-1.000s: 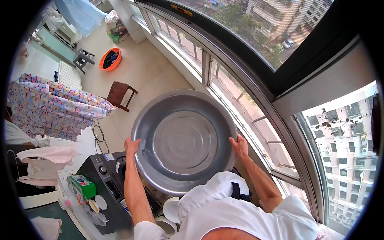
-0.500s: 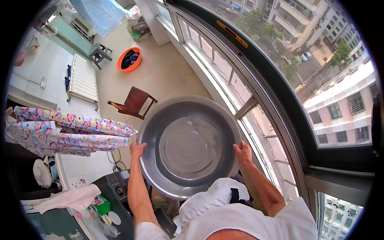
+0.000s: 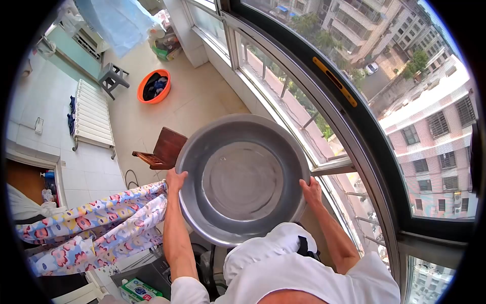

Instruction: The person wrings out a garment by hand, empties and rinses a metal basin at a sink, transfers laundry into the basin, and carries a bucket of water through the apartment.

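A large round metal basin (image 3: 243,181) is held out in front of my body, its inside facing up at me. Nothing lies in it that I can make out. My left hand (image 3: 175,180) grips the rim on the left side, and my right hand (image 3: 311,191) grips the opposite side. The fingers under the rim are hidden on both sides. Close to my left wrist hangs a floral cloth (image 3: 101,223), which touches or nearly touches the forearm. Just beyond the basin's left edge stands a small brown wooden chair (image 3: 167,148).
An orange tub (image 3: 154,86) with dark clothes sits on the tiled floor ahead, near a grey stool (image 3: 113,80). A white radiator (image 3: 94,114) lines the left wall. Windows with a dark frame (image 3: 324,91) run along the right. A green packet (image 3: 139,291) lies lower left.
The chair, floral cloth and black appliance have slid down in view as I move forward with the basin. Both hands keep their hold on the rim.
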`<state>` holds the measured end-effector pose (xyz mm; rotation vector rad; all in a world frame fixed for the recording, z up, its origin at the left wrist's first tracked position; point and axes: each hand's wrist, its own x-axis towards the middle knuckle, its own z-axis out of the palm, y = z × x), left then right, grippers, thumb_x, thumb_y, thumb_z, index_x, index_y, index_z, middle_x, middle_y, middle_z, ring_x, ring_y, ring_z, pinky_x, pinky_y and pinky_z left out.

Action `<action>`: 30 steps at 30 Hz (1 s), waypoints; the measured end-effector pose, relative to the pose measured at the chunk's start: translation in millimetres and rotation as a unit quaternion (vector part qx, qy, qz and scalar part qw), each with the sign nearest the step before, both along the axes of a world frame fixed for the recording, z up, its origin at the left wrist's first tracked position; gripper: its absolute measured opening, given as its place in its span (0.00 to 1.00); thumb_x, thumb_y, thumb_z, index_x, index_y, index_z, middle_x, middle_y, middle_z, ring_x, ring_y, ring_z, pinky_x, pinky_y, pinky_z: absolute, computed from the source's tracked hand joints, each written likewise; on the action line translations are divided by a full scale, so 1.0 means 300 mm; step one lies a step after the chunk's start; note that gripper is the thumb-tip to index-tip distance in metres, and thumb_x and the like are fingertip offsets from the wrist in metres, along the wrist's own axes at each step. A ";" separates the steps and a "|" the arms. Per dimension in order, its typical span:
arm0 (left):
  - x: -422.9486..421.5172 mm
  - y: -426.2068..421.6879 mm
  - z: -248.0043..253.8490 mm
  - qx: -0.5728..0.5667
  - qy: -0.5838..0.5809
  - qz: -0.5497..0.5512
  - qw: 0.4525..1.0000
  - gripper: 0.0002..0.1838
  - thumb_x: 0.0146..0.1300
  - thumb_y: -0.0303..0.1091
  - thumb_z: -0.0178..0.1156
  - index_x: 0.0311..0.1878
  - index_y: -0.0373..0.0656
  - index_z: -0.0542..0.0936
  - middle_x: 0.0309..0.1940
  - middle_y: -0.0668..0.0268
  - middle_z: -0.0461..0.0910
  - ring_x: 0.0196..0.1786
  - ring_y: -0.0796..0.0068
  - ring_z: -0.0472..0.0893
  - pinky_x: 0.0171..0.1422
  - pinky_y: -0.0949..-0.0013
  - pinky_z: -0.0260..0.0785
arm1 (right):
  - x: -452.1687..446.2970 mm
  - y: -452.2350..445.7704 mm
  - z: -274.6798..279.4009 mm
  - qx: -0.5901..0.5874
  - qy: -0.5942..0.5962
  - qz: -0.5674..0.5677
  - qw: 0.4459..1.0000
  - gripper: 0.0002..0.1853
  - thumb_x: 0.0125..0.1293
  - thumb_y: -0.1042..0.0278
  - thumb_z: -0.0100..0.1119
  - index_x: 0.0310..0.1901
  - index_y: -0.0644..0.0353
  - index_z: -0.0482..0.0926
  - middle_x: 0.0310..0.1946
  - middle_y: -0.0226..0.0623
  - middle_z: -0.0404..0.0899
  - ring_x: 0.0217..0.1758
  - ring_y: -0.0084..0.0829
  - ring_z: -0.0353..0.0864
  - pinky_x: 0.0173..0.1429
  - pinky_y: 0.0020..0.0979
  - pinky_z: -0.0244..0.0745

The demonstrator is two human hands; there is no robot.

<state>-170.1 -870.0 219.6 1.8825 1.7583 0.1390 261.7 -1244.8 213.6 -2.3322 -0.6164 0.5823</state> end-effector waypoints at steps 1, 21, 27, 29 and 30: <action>0.006 0.046 -0.003 -0.011 -0.010 0.005 1.000 0.23 0.51 0.42 0.74 0.48 0.38 0.86 0.39 0.51 0.88 0.44 0.53 0.88 0.52 0.56 0.77 | 0.012 0.047 -0.011 -0.003 0.002 0.001 1.000 0.25 0.61 0.50 0.66 0.28 0.68 0.70 0.24 0.53 0.75 0.30 0.52 0.78 0.38 0.51 0.69; -0.118 0.958 -0.062 0.019 -0.028 0.127 0.991 0.18 0.53 0.34 0.72 0.45 0.34 0.85 0.35 0.58 0.87 0.38 0.61 0.86 0.47 0.60 0.77 | 0.160 1.332 -0.006 -0.048 0.030 0.130 0.990 0.23 0.61 0.49 0.63 0.34 0.67 0.76 0.30 0.55 0.81 0.38 0.55 0.82 0.45 0.51 0.73; -0.043 1.363 -0.009 0.003 0.024 0.109 0.994 0.22 0.51 0.40 0.75 0.45 0.34 0.86 0.35 0.53 0.87 0.39 0.58 0.87 0.47 0.58 0.77 | 0.125 1.659 -0.002 -0.056 0.030 0.082 0.995 0.24 0.61 0.48 0.63 0.35 0.67 0.76 0.30 0.54 0.81 0.38 0.54 0.81 0.46 0.51 0.73; -0.021 1.526 0.049 0.008 0.029 0.101 0.994 0.23 0.51 0.42 0.75 0.44 0.34 0.86 0.35 0.52 0.87 0.39 0.57 0.87 0.47 0.58 0.77 | 0.103 1.757 -0.009 -0.037 0.028 0.076 0.996 0.24 0.60 0.47 0.63 0.34 0.67 0.76 0.30 0.54 0.81 0.38 0.54 0.81 0.46 0.51 0.73; -0.013 1.587 0.060 0.006 0.024 0.097 0.995 0.22 0.51 0.41 0.75 0.44 0.33 0.86 0.35 0.52 0.87 0.39 0.57 0.87 0.47 0.58 0.77 | 0.092 1.784 -0.015 -0.027 0.031 0.071 0.997 0.24 0.60 0.47 0.63 0.33 0.67 0.77 0.30 0.54 0.81 0.38 0.54 0.81 0.46 0.51 0.73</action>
